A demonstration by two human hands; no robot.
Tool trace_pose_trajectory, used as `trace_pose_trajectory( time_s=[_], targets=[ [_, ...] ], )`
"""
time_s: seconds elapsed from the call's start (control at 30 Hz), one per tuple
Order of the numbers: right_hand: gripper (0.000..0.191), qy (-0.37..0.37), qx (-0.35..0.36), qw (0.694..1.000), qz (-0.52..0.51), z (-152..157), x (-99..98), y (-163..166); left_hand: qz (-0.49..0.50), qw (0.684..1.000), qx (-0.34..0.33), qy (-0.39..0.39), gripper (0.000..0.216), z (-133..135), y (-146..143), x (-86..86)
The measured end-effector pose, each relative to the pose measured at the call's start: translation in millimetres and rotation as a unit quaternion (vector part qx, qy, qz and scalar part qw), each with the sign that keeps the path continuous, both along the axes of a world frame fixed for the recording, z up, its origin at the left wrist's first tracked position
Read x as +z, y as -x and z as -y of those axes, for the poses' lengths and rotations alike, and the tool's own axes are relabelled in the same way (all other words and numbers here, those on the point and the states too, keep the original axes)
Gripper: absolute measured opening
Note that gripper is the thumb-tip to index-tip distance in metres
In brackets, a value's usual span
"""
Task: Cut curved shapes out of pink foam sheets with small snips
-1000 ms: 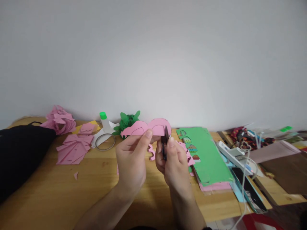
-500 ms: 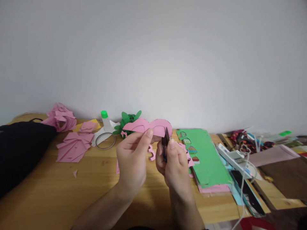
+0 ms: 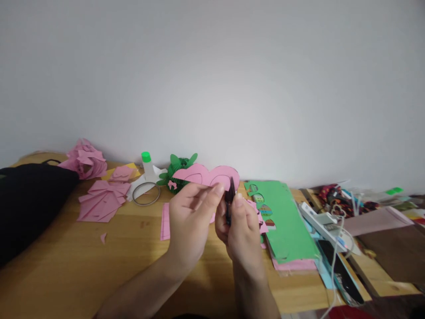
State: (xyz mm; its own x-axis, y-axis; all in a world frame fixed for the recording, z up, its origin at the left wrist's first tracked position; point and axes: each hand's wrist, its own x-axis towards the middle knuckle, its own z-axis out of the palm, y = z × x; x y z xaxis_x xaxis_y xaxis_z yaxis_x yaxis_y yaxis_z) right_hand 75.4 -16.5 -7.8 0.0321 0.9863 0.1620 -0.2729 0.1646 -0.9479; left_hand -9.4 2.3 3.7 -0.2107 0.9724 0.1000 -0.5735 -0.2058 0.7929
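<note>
My left hand (image 3: 191, 221) pinches a piece of pink paper (image 3: 199, 173) with a wavy, rounded upper edge and curved lines drawn on it. My right hand (image 3: 242, 230) is closed around a pair of dark scissors (image 3: 230, 197), blades pointing up at the right end of the paper. The handles are mostly hidden by my fingers. Behind the paper stands a green paper figure (image 3: 175, 166) with leaf-like parts. Under my left hand a pink paper strip (image 3: 165, 221) lies on the wooden table (image 3: 133, 261).
A glue stick (image 3: 146, 163), a tape ring (image 3: 146, 193) and folded pink paper (image 3: 102, 201) lie to the left, beside a black bag (image 3: 33, 208). Green sheets (image 3: 288, 221), a power strip (image 3: 327, 226), and a phone (image 3: 341, 274) with a white cable are on the right.
My left hand has shifted right along the paper, closer to the scissors. The scissor blades look closer together, and the view has tilted slightly.
</note>
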Motion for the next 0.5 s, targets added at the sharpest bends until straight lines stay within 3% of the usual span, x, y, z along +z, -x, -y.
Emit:
trace_pose_trajectory(
  time_s=[0.17, 0.5],
  targets=[
    [0.043, 0.008, 0.001, 1.0, 0.008, -0.2, -1.7, -1.3, -0.036, 0.999, 0.002, 0.008, 0.02, -0.8, 1.9, -2.0],
    [0.045, 0.037, -0.002, 0.999, 0.028, 3.3, -4.7, -5.1, -0.186, 0.982, -0.005, -0.015, 0.014, -6.4, 22.4, 9.9]
  ],
)
